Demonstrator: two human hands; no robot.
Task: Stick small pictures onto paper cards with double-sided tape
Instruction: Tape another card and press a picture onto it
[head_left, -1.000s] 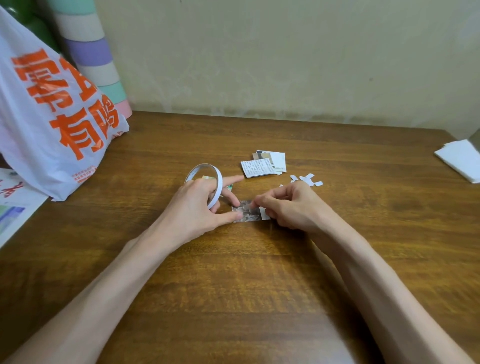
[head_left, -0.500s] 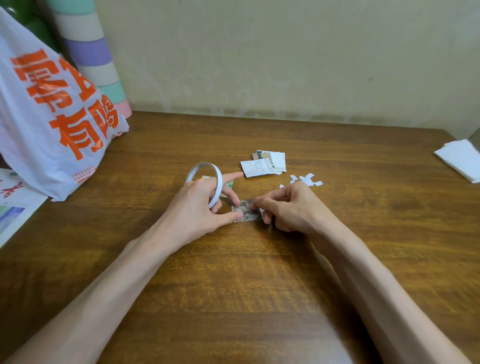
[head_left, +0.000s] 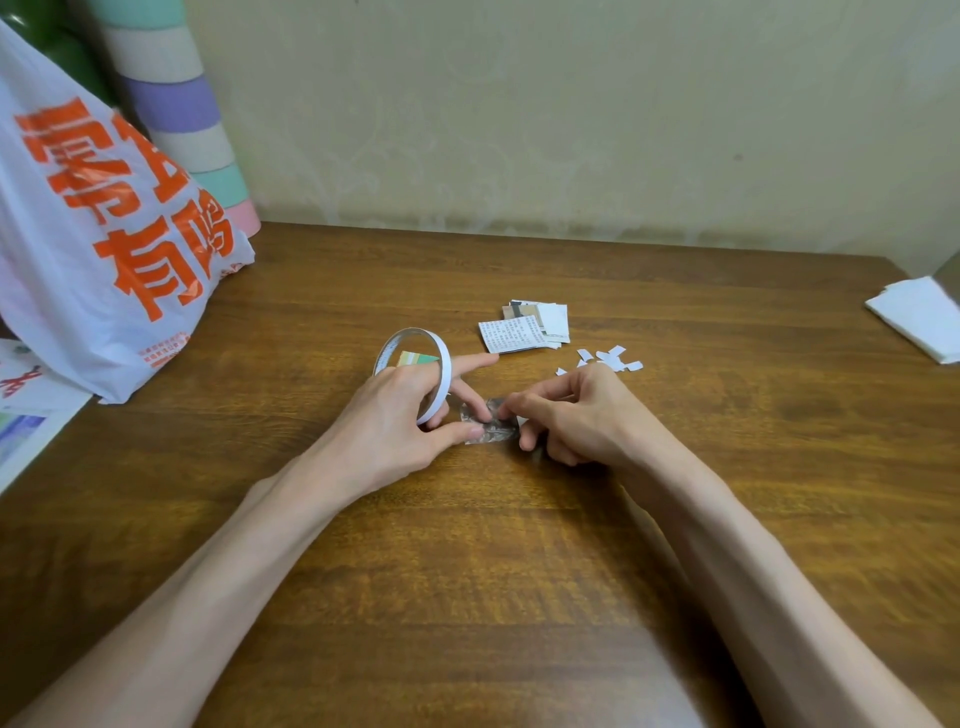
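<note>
Clippings, scraps lie beyond picture and tape roll.

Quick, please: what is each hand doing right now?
Left hand: holds the tape roll, thumb on the picture.
Right hand: closed, pinching the picture.

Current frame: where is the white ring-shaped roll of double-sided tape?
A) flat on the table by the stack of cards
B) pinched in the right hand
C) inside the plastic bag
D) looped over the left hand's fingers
D: the white ring-shaped roll of double-sided tape sits around the fingers of the left hand, while the right hand pinches at the small grey picture on the brown wooden table.
</note>
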